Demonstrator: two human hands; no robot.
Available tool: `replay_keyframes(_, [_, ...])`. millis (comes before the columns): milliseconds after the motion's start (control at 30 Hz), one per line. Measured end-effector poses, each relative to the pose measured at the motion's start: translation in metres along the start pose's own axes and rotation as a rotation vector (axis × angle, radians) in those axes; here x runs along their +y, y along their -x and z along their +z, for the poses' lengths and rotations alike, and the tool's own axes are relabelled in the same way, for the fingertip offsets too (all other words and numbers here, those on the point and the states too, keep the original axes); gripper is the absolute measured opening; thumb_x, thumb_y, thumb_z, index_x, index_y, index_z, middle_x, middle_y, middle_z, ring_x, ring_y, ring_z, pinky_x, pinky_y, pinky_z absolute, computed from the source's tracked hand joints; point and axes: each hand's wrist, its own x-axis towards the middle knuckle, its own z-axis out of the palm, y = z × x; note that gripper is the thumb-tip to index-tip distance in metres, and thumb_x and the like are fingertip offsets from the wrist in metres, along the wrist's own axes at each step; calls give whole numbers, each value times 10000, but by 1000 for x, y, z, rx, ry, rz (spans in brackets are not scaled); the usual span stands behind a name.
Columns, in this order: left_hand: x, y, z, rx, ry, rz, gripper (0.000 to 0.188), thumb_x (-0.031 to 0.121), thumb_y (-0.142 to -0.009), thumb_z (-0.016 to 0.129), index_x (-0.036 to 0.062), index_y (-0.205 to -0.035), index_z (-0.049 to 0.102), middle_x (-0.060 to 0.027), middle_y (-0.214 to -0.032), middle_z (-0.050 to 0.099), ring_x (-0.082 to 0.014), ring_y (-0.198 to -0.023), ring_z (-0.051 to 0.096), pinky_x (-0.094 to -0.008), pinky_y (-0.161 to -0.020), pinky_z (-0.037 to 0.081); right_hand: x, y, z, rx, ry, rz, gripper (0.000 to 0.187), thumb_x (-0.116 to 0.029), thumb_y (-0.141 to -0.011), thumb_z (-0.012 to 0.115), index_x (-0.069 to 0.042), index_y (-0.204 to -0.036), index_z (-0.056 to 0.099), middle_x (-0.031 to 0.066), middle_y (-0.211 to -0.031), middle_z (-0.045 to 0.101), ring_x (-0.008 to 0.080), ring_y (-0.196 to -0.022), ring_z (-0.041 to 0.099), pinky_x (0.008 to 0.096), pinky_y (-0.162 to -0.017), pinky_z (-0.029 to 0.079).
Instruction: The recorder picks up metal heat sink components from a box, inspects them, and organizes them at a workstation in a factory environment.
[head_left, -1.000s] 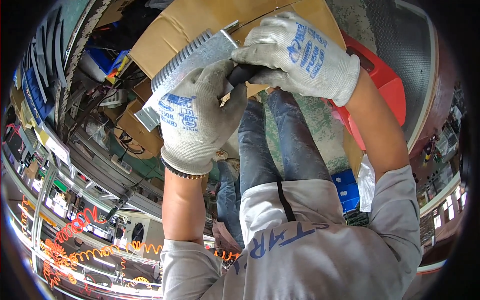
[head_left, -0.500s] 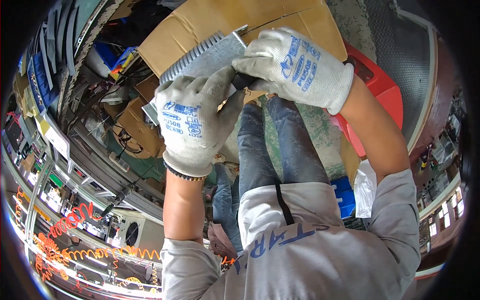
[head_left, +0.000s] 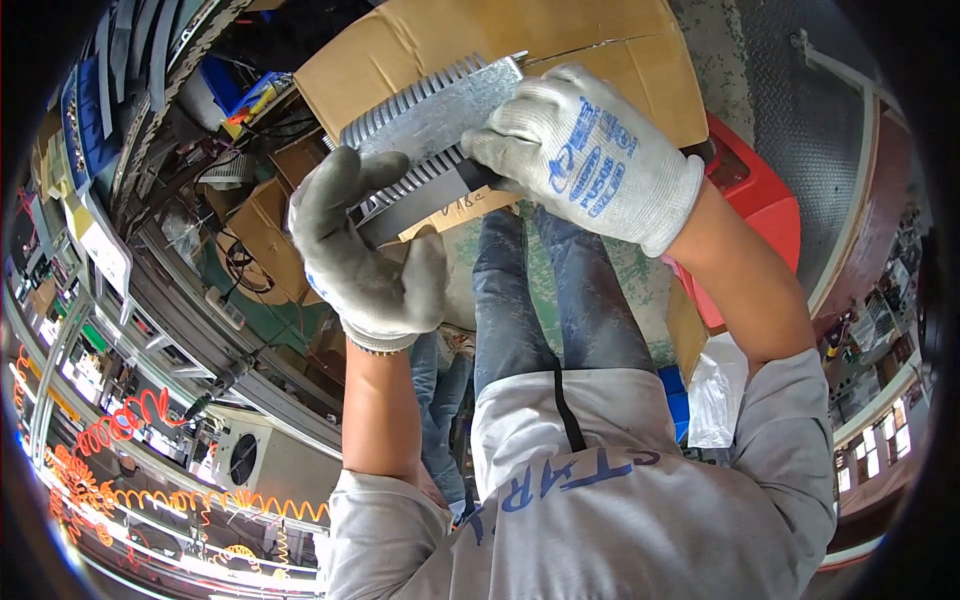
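Note:
A grey metal heat sink point(head_left: 425, 115) with rows of fins lies tilted above a sheet of brown cardboard. Along its near side runs a flat black strip point(head_left: 428, 204). My right hand point(head_left: 575, 155), in a white and grey glove, grips the right end of the heat sink; its fingertips are partly hidden by the hand itself. At the left end is my left hand point(head_left: 365, 250), gloved alike, its thumb and fingers spread apart. The upper fingers are beside the fins, and whether they touch is unclear.
Brown cardboard point(head_left: 630, 85) spreads beneath the heat sink. A red plastic container point(head_left: 765, 205) stands to the right, with a clear plastic bag point(head_left: 717, 390) nearer me. Metal rails and cables run along the left, and orange coiled hoses point(head_left: 200, 500) hang at the lower left.
My left hand has come off the heat sink's near side and opened, moving left and down, which uncovers the black strip and the lower fins. My right hand keeps its grip.

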Motion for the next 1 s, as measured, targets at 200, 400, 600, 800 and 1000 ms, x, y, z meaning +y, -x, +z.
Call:
replay_keyframes(200, [4, 2, 7, 190, 228, -130, 814, 430, -815, 725, -9, -1377, 331, -209, -1110, 607, -260, -1056, 601, -390, -977, 427, -20, -18, 11, -21, -146, 55, 237, -190, -799, 644, -128, -1025, 679, -9, -885, 649, 167, -902, 615, 327, -801, 483])
replay_keyframes(400, [4, -12, 8, 298, 212, -115, 559, 214, -929, 586, -63, -1351, 347, -222, -1201, 563, -240, -1088, 577, -359, -1009, 399, -13, -17, -1, 51, -6, 26, 380, -300, -720, 748, -159, -1060, 656, 25, -901, 650, 204, -911, 621, 370, -847, 463])
replay_keyframes(600, [-17, -16, -13, 400, -6, -321, 408, 150, -952, 502, -50, -1303, 452, -178, -1258, 532, -235, -1106, 552, -360, -985, 432, 2, -13, -5, -181, 224, 98, 115, -186, -824, 594, -142, -905, 662, 52, -812, 671, 202, -778, 669, 346, -666, 497])
replay_keyframes(800, [-28, -15, 2, 413, 525, -663, 422, 223, -991, 317, -47, -1216, 550, -205, -1235, 602, -278, -1145, 567, -389, -1036, 415, 2, -22, 1, -122, 297, -47, 102, -191, -817, 574, -145, -756, 643, 68, -704, 654, 207, -661, 646, 355, -614, 494])
replay_keyframes(1000, [-27, -19, 4, 442, 571, -612, 332, 115, -977, 310, -38, -1068, 589, -198, -1141, 640, -265, -1082, 607, -370, -1000, 443, -6, -37, 12, -30, 217, -46, 85, -169, -756, 572, -132, -681, 584, 37, -622, 585, 170, -600, 601, 320, -620, 450])
